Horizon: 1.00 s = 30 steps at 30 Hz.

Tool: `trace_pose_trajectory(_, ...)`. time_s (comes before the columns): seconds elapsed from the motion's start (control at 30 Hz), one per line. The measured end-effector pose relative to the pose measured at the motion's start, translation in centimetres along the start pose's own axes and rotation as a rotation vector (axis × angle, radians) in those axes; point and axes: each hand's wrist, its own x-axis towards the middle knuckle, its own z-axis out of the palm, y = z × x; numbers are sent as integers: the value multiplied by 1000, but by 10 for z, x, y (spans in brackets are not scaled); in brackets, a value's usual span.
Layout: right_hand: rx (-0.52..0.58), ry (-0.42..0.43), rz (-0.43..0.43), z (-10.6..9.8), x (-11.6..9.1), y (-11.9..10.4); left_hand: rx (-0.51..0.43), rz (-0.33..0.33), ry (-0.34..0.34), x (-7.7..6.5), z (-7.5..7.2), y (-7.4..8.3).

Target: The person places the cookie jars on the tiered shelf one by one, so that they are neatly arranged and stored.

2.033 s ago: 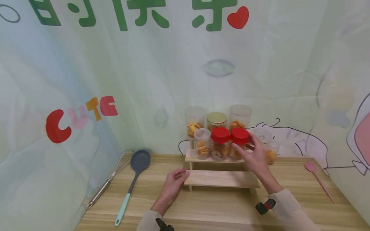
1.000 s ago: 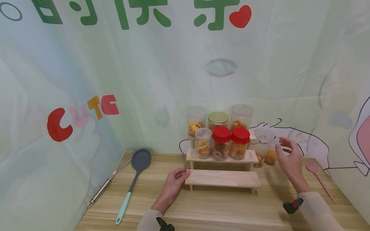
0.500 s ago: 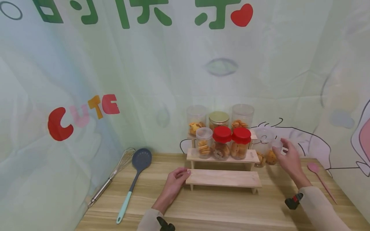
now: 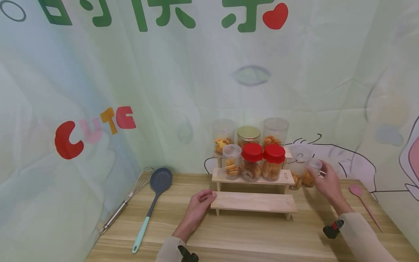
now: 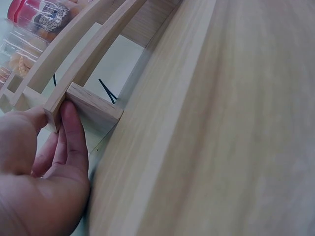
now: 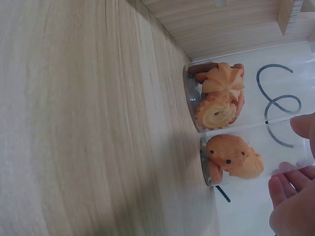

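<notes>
My left hand [image 4: 195, 209] pinches the left end of the lowest shelf [image 4: 253, 202] of a three-step wooden rack; in the left wrist view thumb and fingers lie on either side of the board [image 5: 96, 54]. To the right of the rack, my right hand [image 4: 330, 185] holds a small clear jar [image 4: 307, 179] near its top, thumb on one side and fingers on the other. Cookies with dark spots lie in that jar [image 6: 234, 160], which stands on the table. Against it stands a wider clear jar [image 6: 216, 93] of swirled cookies.
Two red-lidded jars [image 4: 251, 162] and a clear jar [image 4: 232, 162] occupy the middle shelf. Behind them, a gold-lidded jar [image 4: 248, 134] stands between clear jars. A whisk [image 4: 122, 205] and skimmer [image 4: 157, 196] lie left, a pink spoon [image 4: 364, 207] right.
My right hand has left the right-hand red-lidded jar on the middle shelf, moved right, and taken hold of the small clear jar. My left hand stays on the lowest shelf.
</notes>
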Motion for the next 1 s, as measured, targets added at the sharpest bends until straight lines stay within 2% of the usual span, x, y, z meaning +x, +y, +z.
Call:
trace_pose_trajectory(0.13, 24, 9, 10, -3, -2, 3, -5, 0, -1, 0, 0, 0)
trace_pose_trajectory(0.33, 56, 87, -46, -8, -10, 2, 2, 3, -4, 1, 1, -2)
trace_pose_trajectory(0.43, 51, 99, -57, -11, -14, 0, 9, 4, -3, 1, 1, -2)
trace_pose_trajectory(0.8, 54, 170, -132, -21, -41, -18, 24, 10, -2, 0, 0, -1)
trace_pose_trajectory(1.0, 51, 174, -158, -27, -58, -32, 14, 12, -2, -1, 0, 0)
